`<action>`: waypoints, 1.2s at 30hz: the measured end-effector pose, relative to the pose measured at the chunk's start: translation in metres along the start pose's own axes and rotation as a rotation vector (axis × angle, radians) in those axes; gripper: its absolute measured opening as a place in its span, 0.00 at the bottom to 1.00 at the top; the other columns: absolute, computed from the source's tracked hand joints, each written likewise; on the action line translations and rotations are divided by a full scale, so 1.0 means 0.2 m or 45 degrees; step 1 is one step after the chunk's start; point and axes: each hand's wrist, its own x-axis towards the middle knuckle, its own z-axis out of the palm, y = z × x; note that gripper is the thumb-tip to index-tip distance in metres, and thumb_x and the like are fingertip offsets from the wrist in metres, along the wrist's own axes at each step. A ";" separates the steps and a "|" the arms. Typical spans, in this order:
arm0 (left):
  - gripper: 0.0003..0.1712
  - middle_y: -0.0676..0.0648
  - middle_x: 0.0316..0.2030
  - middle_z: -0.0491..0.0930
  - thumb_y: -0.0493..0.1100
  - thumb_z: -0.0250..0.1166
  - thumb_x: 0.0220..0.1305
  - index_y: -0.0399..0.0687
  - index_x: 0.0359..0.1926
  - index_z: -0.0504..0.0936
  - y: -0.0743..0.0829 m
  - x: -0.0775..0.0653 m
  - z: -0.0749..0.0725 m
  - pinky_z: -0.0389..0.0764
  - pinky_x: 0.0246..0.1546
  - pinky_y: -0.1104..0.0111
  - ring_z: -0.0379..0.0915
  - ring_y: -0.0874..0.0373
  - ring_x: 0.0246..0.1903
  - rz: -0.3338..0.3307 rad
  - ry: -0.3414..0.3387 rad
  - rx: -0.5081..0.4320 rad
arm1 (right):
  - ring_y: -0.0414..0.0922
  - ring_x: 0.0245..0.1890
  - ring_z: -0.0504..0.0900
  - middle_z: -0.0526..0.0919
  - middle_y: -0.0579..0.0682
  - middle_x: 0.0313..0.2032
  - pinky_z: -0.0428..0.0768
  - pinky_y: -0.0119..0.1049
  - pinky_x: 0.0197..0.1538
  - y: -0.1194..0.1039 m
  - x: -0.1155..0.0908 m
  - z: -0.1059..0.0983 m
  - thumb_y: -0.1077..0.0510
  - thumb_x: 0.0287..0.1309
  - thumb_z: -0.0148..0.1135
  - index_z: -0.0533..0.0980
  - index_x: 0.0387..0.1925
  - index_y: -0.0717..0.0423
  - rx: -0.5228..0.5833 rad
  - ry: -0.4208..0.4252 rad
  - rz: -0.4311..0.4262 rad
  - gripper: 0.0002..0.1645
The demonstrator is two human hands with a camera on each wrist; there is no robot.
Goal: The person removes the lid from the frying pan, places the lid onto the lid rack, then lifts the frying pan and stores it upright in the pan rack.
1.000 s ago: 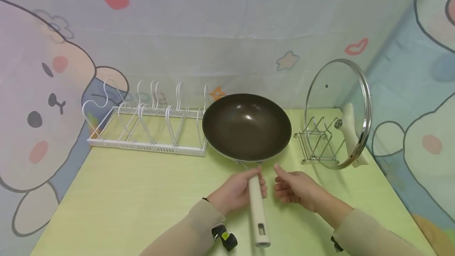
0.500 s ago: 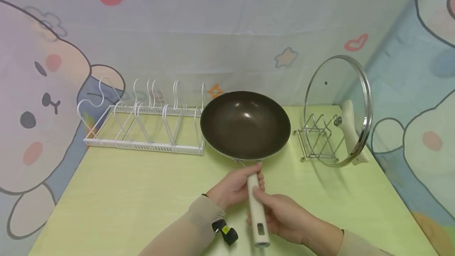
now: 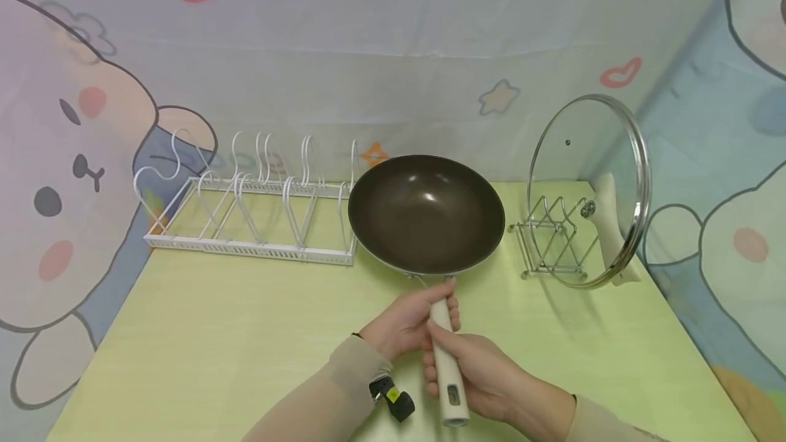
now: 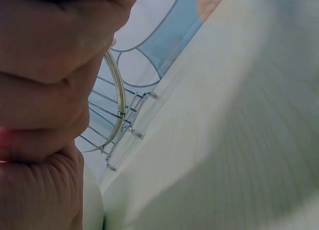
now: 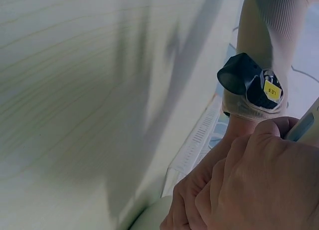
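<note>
A dark-coated wok (image 3: 426,213) with a long cream handle (image 3: 447,367) is at the middle of the table, its bowl facing up toward the head camera. My left hand (image 3: 402,322) grips the handle close to the bowl, thumb lying over the top. Lower down, my right hand (image 3: 488,370) holds the same handle, its thumb on top and fingers wrapped underneath. In the right wrist view the fingers of my right hand (image 5: 264,180) curl just beside the left hand. Curled fingers of my left hand (image 4: 45,90) fill the side of the left wrist view.
A white wire rack (image 3: 252,247) with upright loops stands left of the wok. To the right, a small metal rack (image 3: 552,270) bears a glass lid (image 3: 638,189) standing on edge, with a cream knob. Patterned cloth (image 3: 399,53) hangs behind the pale green table (image 3: 215,333).
My right hand, which was apart from the wok at the right, has moved left and taken hold of the handle. The left hand keeps its grip, and the wok stays nearly where it was.
</note>
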 end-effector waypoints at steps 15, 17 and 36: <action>0.22 0.61 0.22 0.75 0.56 0.53 0.85 0.55 0.29 0.73 0.01 0.02 0.00 0.75 0.29 0.78 0.75 0.68 0.23 -0.030 -0.037 -0.039 | 0.36 0.29 0.73 0.75 0.42 0.31 0.78 0.28 0.35 0.01 0.02 0.01 0.38 0.78 0.58 0.72 0.47 0.54 0.019 0.028 0.009 0.23; 0.22 0.61 0.21 0.75 0.56 0.53 0.85 0.55 0.29 0.72 0.01 0.02 0.00 0.75 0.28 0.78 0.75 0.69 0.22 -0.034 -0.044 -0.056 | 0.36 0.29 0.73 0.75 0.42 0.31 0.78 0.27 0.35 0.01 0.02 0.01 0.38 0.78 0.58 0.72 0.46 0.53 0.020 0.029 0.009 0.22; 0.20 0.61 0.20 0.65 0.56 0.54 0.85 0.54 0.32 0.68 0.01 0.04 0.00 0.67 0.25 0.81 0.64 0.69 0.18 -0.034 -0.081 -0.218 | 0.33 0.25 0.71 0.73 0.39 0.28 0.75 0.24 0.30 0.01 0.03 0.02 0.42 0.79 0.58 0.71 0.43 0.51 0.118 -0.030 0.031 0.17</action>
